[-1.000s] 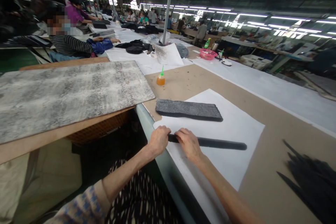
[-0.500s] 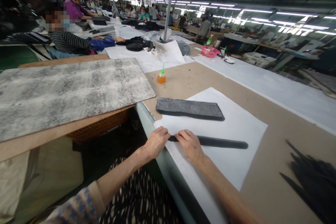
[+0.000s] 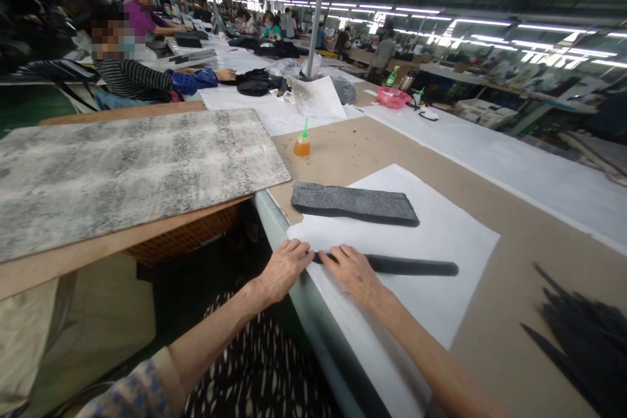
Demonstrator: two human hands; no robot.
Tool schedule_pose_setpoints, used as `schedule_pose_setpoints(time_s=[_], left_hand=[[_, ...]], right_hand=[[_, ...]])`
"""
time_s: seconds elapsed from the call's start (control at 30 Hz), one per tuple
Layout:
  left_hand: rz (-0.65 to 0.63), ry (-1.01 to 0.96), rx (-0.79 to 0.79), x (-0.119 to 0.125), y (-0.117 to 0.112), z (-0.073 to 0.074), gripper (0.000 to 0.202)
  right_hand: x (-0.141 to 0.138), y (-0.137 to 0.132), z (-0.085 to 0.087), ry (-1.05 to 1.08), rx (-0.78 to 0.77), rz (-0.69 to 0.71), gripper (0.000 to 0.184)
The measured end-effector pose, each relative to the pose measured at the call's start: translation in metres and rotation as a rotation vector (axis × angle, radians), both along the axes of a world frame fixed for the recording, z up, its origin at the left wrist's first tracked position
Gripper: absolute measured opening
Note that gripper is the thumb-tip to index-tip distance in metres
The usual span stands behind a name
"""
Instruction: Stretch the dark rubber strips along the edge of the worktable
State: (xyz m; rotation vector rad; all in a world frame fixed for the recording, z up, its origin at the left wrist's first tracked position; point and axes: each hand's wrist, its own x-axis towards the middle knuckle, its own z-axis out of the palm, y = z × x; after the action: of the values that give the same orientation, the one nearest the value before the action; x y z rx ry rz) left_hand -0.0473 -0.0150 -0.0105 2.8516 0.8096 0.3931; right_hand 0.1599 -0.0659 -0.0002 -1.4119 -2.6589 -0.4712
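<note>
A long narrow black strip (image 3: 411,266) lies on a white paper sheet (image 3: 441,235) near the table's front edge. My left hand (image 3: 283,268) pinches the strip's near end at the table edge. My right hand (image 3: 353,272) presses on the strip just to the right of it, fingers closed over it. Behind the strip a flat grey felt piece (image 3: 353,202) rests on the same sheet.
An orange glue bottle with a green tip (image 3: 302,143) stands behind the sheet. A pile of black strips (image 3: 582,339) lies at the right. A grey mottled board (image 3: 122,170) covers the bench at left. Other people work at tables beyond, near a pink basket (image 3: 392,98).
Both hands have shifted slightly lower along the strip's near end. The strip stays in nearly the same place on the sheet.
</note>
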Motion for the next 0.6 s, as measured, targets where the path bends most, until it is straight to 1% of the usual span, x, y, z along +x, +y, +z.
schedule_pose_setpoints(time_s=[0.13,0.23,0.3,0.37,0.43,0.5,0.6], left_hand=[[0.089,-0.093,0.036,-0.01,0.001,-0.01,0.041],[0.105,-0.12,0.038,-0.013,0.002,-0.013,0.042],[0.11,-0.163,0.002,-0.015,0.003,-0.014,0.042],[0.127,-0.236,-0.066,-0.016,0.002,-0.015,0.043],[0.17,-0.36,-0.152,-0.016,-0.001,-0.015,0.042],[0.257,-0.532,-0.264,-0.015,-0.006,-0.015,0.036],[0.45,-0.746,-0.494,-0.016,-0.013,-0.015,0.025]], right_hand=[[-0.002,0.001,0.002,-0.017,-0.01,-0.004,0.037],[0.0,-0.001,0.003,-0.025,-0.003,0.005,0.038],[0.003,-0.005,0.003,-0.022,0.001,0.006,0.039],[0.007,-0.011,0.004,-0.016,0.001,-0.002,0.039],[0.007,-0.016,0.005,-0.011,0.0,-0.016,0.04],[0.003,-0.019,0.005,0.003,0.006,-0.019,0.038],[-0.013,-0.016,0.006,0.038,0.015,0.008,0.033]])
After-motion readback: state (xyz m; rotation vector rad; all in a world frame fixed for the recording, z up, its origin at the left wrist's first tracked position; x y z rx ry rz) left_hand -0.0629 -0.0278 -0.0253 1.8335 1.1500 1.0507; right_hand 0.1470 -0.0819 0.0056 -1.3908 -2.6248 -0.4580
